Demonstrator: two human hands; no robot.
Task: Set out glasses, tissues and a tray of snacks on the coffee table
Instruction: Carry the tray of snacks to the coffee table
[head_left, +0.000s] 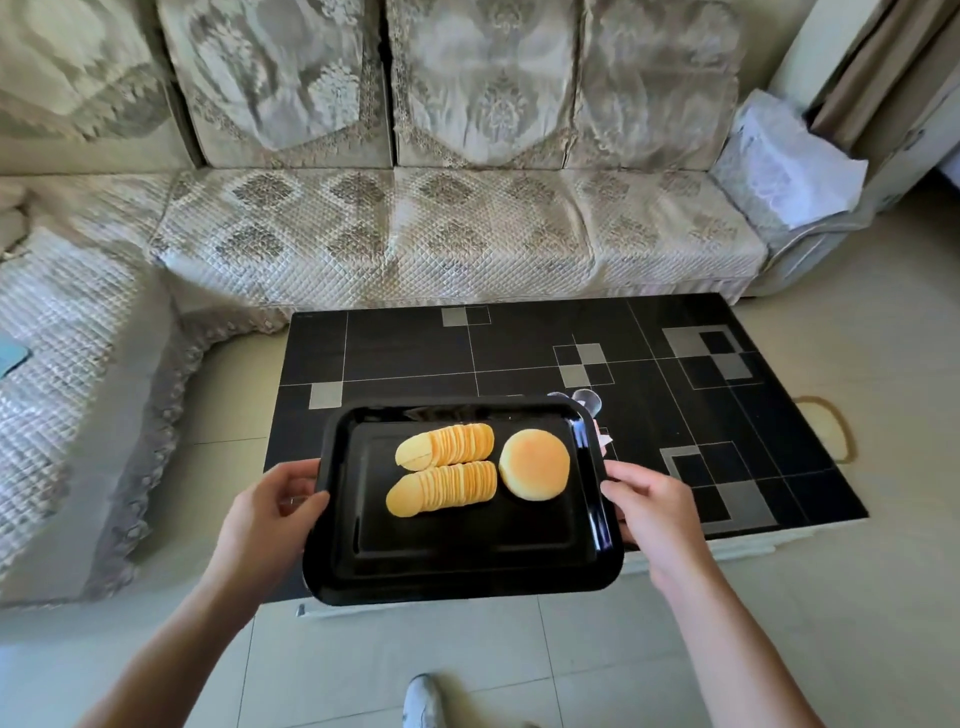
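Black tray (467, 566) held level over near edge of coffee table (519, 353), partly past it above floor. Left hand (270, 512) gripping tray's left rim, thumb curled over top, fingers under. Right hand (652, 512) gripping right rim, fingers wrapped beneath. On tray: two rows of crisps (444, 470) beside round bun (534, 465). Clear glasses (586, 400) on table just beyond tray's far right corner, partly hidden. Sofa (415, 228) behind table.

1. Clear glass items (586, 401) on black patterned desk (519, 353): mostly hidden behind glossy black rectangular tray (467, 571).
2. White shoe (423, 699): cut off by bottom edge.
3. Blue flat object (10, 358): cut off at left edge.
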